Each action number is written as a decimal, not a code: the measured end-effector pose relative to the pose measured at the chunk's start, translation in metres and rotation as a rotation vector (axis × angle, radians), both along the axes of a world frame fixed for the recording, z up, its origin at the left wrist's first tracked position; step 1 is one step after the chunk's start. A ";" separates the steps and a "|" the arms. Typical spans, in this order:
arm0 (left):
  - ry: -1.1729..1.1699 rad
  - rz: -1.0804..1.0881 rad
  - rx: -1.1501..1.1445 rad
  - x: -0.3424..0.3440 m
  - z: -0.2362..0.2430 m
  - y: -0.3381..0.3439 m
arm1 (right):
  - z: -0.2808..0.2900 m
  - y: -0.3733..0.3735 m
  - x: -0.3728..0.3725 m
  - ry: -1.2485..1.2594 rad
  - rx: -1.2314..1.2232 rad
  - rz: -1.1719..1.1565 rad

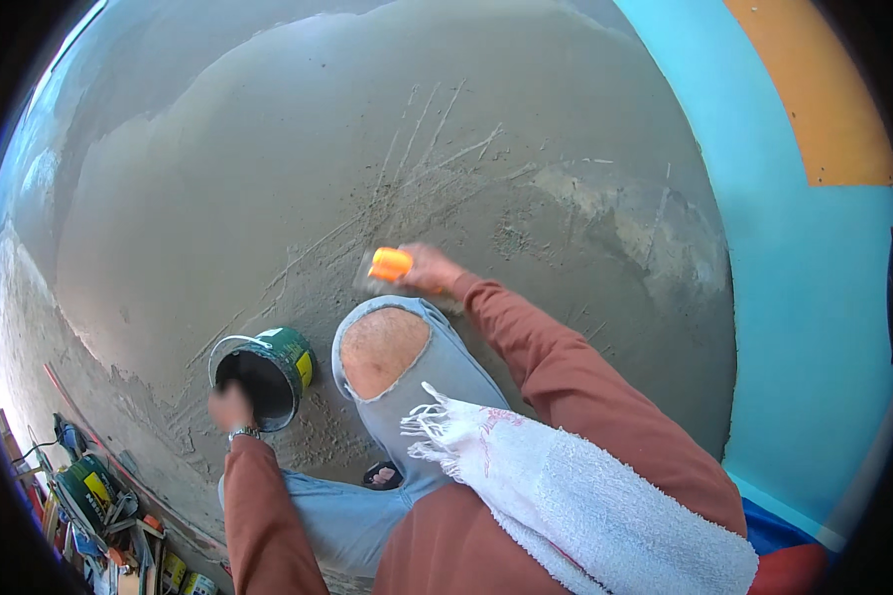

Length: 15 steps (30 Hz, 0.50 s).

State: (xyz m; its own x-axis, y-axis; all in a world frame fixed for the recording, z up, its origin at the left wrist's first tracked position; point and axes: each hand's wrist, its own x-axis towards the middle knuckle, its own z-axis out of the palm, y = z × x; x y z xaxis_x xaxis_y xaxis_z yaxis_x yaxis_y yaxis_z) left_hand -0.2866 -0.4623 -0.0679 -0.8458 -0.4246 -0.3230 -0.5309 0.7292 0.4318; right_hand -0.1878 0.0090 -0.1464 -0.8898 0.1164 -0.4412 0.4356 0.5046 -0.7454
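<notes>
My right hand point(430, 268) is closed around the orange handle of a trowel point(391, 262), whose blurred blade lies low over the wet grey cement floor point(208, 208), just beyond my bent knee. On the left, my left hand point(230, 405) grips the near rim of a dark green bucket point(291, 349). The bucket leans with its mouth toward me and its white wire handle hangs at the far side. Its inside is dark, and I cannot make out what it holds. Some of my left fingers are hidden inside the rim.
Scratches and rough lumps mark the cement ahead. A turquoise wall point(774, 258) with an orange panel point(814, 89) bounds the right side. Tools, another green bucket point(87, 488) and scraps crowd the lower left. A white towel point(575, 486) hangs over my front.
</notes>
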 end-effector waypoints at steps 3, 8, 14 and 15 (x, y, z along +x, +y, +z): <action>0.024 -0.021 -0.062 0.000 -0.014 -0.023 | 0.025 -0.038 0.002 -0.079 -0.085 -0.008; 0.022 -0.010 -0.064 0.005 -0.003 -0.019 | 0.027 0.013 0.037 -0.052 0.085 -0.502; -0.004 -0.029 -0.125 -0.004 -0.016 0.002 | -0.036 0.239 0.116 0.171 0.300 -1.099; -0.003 -0.022 -0.131 -0.003 -0.014 -0.001 | -0.039 0.239 0.108 0.170 0.293 -1.093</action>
